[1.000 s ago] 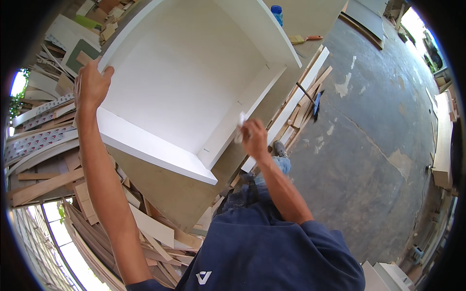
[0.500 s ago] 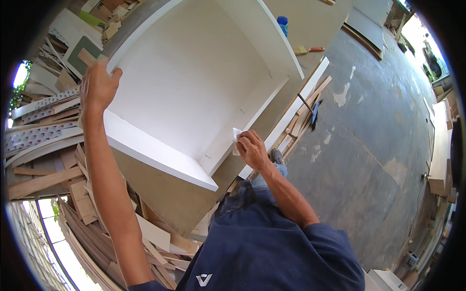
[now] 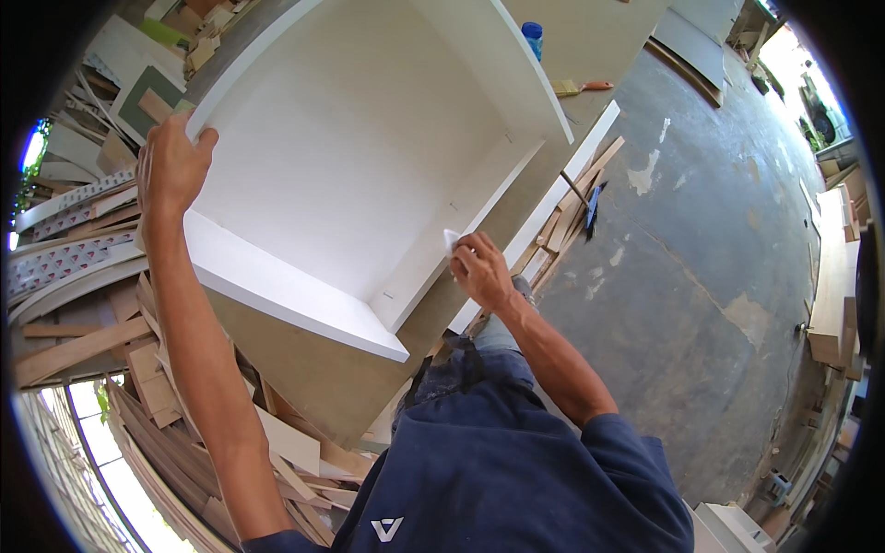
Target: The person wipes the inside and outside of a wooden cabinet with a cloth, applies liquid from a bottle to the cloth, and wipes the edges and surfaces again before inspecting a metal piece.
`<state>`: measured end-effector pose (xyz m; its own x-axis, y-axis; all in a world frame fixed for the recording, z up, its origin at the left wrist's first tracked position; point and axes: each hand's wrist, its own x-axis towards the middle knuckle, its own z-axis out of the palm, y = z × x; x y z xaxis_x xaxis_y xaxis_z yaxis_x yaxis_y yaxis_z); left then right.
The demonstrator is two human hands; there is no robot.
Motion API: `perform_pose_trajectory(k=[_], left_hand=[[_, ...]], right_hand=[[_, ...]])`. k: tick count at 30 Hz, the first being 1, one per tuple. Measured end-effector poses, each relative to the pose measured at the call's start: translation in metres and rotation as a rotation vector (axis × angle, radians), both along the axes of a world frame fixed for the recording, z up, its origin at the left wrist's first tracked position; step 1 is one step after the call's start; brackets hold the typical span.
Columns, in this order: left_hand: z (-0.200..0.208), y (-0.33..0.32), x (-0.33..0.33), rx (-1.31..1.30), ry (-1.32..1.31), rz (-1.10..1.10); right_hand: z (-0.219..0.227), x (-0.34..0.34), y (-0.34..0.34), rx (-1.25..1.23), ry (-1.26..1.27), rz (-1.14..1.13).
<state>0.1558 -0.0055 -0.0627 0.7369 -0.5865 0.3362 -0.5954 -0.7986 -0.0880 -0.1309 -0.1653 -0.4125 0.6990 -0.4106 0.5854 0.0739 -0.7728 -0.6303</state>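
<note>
A white open-fronted cabinet box (image 3: 295, 292) lies on a brownish board worktop (image 3: 304, 369), its inside facing up. At its far left edge my left hand (image 3: 173, 166) is closed over the panel, thumb on the inner side. My right hand (image 3: 481, 269) is closed on a crumpled white cloth (image 3: 451, 241), only a corner of which shows; it could also be paper. That hand is at the box's near right edge; whether the cloth touches the panel I cannot tell.
A paintbrush (image 3: 583, 88) and a blue-lidded jar (image 3: 532, 39) stand beyond the box. Wood offcuts (image 3: 83, 350) crowd the left. Right of the worktop lie a white strip (image 3: 590, 147), wooden strips (image 3: 562, 226) and a blue-headed brush (image 3: 593, 212) near the grey floor (image 3: 682, 350).
My right hand has shifted slightly away from me along the cabinet's edge, with less of the cloth showing. My left hand keeps its hold. The whole view has shifted a little.
</note>
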Motion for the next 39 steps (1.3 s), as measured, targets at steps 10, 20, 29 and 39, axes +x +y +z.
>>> perform_pose_trajectory(k=[10,20,29,39], left_hand=[[0.003,0.002,-0.007,0.007,-0.020,-0.006],[0.004,-0.002,-0.014,0.031,-0.043,-0.011],[0.005,-0.009,-0.021,0.013,-0.031,0.029],[0.006,-0.004,-0.020,0.032,-0.034,0.033]], right_hand=[[-0.001,0.001,0.004,-0.033,0.043,0.076],[0.003,0.004,-0.018,-0.025,0.132,-0.038],[0.002,0.003,-0.015,-0.024,0.126,-0.005],[-0.005,0.003,-0.001,-0.013,0.035,0.027]])
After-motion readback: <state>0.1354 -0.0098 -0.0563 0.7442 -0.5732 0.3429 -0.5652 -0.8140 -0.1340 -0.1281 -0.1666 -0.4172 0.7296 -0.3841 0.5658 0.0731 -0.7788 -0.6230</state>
